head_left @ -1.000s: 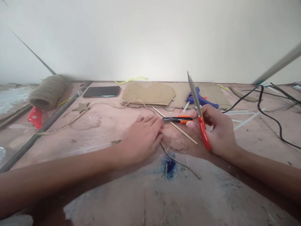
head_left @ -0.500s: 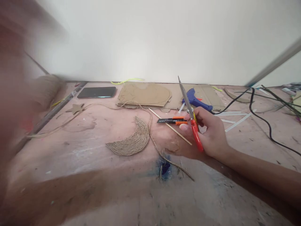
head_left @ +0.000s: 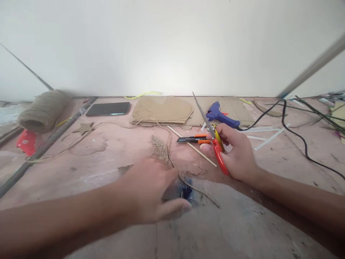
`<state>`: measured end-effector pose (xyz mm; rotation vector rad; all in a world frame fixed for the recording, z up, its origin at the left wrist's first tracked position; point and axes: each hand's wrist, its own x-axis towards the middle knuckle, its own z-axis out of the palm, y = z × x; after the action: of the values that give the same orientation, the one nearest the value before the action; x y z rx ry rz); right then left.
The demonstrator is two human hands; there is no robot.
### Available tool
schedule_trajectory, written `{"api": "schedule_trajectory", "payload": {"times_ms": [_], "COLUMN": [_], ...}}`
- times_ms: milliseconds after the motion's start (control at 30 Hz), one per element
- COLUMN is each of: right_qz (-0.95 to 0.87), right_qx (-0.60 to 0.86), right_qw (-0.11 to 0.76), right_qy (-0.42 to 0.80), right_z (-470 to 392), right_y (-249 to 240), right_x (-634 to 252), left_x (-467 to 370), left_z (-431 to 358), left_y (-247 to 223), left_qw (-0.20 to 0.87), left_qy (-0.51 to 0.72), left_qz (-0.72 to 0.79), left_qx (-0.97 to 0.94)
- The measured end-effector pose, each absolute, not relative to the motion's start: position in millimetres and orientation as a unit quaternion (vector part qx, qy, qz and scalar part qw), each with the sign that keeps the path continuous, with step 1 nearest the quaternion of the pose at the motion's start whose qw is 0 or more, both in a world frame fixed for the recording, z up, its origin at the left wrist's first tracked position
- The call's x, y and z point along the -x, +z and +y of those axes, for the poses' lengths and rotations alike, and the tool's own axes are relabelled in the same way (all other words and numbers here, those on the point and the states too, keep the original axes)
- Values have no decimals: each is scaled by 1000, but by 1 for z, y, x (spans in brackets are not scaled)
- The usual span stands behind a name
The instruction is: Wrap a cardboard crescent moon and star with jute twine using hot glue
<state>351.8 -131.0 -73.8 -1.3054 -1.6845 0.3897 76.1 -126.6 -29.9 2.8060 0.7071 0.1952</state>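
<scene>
My right hand (head_left: 237,153) grips a pair of scissors (head_left: 219,156) with red and yellow handles, blades pointing up and away. Behind the scissors, an orange and black utility knife (head_left: 185,139) lies on the surface. My left hand (head_left: 151,187), slightly blurred, hovers over the crescent of coiled jute twine (head_left: 159,146) and hides its middle. Its thumb is spread from the fingers and I see nothing held in it. Just right of those fingers, the loose end of a jute strand (head_left: 201,191) crosses a dark blue stain.
The twine spool (head_left: 44,109) lies at the far left, near a red object (head_left: 26,142). A phone (head_left: 107,109), cardboard pieces (head_left: 164,109) and a blue glue gun (head_left: 221,116) with a black cord (head_left: 284,122) line the back. A wooden stick (head_left: 201,154) and glue sticks (head_left: 271,137) lie rightward.
My left hand has come from a blur at the far left to above the crescent, uncovering the spool. My right hand still holds the scissors; the view has shifted slightly.
</scene>
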Motion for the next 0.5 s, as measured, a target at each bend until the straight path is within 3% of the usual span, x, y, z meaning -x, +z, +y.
{"api": "schedule_trajectory", "payload": {"times_ms": [100, 200, 500], "right_qz": [-685, -683, -689], "right_qx": [537, 540, 538], "right_qw": [464, 466, 461], "right_qy": [162, 159, 152], "right_z": [-131, -131, -132], "right_y": [-74, -74, -73], "right_x": [-352, -351, -349], "left_x": [-88, -96, -100], "left_z": [-144, -151, -132], "left_y": [-48, -57, -54], "left_qw": [-13, -68, 34], "left_qy": [48, 38, -4], "left_qz": [212, 196, 217], "left_qx": [-976, -978, -975]}}
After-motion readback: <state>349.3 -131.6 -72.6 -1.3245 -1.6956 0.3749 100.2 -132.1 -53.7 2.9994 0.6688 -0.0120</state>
